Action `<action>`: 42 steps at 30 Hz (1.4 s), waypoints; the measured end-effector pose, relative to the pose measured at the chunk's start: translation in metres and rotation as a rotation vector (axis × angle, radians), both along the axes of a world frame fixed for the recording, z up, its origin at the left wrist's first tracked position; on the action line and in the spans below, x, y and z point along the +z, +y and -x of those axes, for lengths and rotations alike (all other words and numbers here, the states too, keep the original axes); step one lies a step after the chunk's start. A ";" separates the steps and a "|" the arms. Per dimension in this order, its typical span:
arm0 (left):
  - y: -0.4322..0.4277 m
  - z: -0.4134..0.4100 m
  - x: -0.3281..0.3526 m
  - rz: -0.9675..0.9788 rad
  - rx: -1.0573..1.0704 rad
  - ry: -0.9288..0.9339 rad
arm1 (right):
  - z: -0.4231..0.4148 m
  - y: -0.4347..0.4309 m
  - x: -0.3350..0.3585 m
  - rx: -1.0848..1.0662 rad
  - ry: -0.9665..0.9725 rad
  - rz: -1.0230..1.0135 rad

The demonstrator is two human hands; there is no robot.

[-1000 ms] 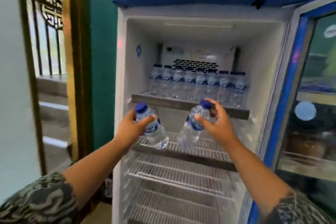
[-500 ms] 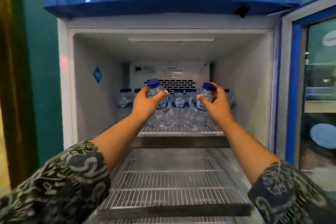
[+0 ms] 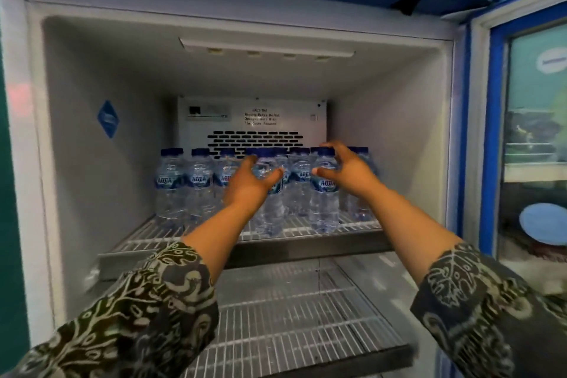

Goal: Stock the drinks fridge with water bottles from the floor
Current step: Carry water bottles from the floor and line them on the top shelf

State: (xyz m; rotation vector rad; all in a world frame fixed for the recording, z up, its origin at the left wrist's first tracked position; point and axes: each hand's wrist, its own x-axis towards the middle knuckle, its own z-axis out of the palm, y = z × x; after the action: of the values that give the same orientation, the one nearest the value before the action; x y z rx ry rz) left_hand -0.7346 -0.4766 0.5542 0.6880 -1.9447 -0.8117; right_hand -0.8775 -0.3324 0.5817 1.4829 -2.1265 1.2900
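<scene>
Inside the open drinks fridge (image 3: 92,163), a row of clear water bottles (image 3: 170,184) with blue caps and labels stands at the back of the top wire shelf (image 3: 306,247). Two more bottles stand upright in front of that row. My left hand (image 3: 250,186) is just before the left bottle (image 3: 271,212), with thumb and fingers apart around its shoulder. My right hand (image 3: 348,172) hovers beside the right bottle (image 3: 323,205) with its fingers spread off it. Both forearms reach in over the shelf's front edge. No floor bottles are in view.
The glass fridge door (image 3: 497,132) with its blue frame stands open on the right. A lower wire shelf (image 3: 291,316) lies under my arms. A vent panel (image 3: 254,139) covers the back wall, and a light bar (image 3: 267,49) sits in the ceiling.
Both hands carried their bottles up and forward into the fridge and set them on the top shelf in front of the back row. The fingers have loosened off both bottles.
</scene>
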 end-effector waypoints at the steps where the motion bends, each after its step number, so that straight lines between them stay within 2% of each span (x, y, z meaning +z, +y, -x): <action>1: 0.000 0.000 -0.003 0.035 0.010 -0.003 | 0.002 0.000 0.005 -0.020 0.027 -0.042; 11: -0.001 0.004 -0.016 0.180 0.130 -0.020 | 0.032 -0.017 0.026 -0.078 0.014 -0.143; 17: 0.000 0.003 -0.018 0.188 0.134 -0.019 | 0.050 -0.024 0.028 -0.109 0.108 -0.231; 19: -0.001 0.003 -0.017 0.192 0.150 -0.038 | 0.054 -0.023 0.031 -0.129 0.167 -0.290; 22: -0.001 0.003 -0.017 0.187 0.163 -0.058 | 0.054 -0.022 0.041 -0.228 0.354 -0.420; 26: -0.001 0.002 -0.018 0.182 0.144 -0.034 | 0.054 -0.018 0.049 -0.288 0.473 -0.481; 32: 0.003 0.001 -0.019 0.156 0.090 0.011 | 0.073 -0.016 0.037 -0.301 0.487 -0.457; 42: 0.007 -0.008 -0.018 0.009 -0.104 0.011 | 0.073 0.004 -0.040 -0.260 0.313 -0.199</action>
State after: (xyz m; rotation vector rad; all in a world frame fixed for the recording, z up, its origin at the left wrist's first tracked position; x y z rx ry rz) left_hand -0.7262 -0.4699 0.5361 0.5793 -1.9868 -0.8678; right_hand -0.9503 -0.3283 0.5421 1.3196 -2.1914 0.7238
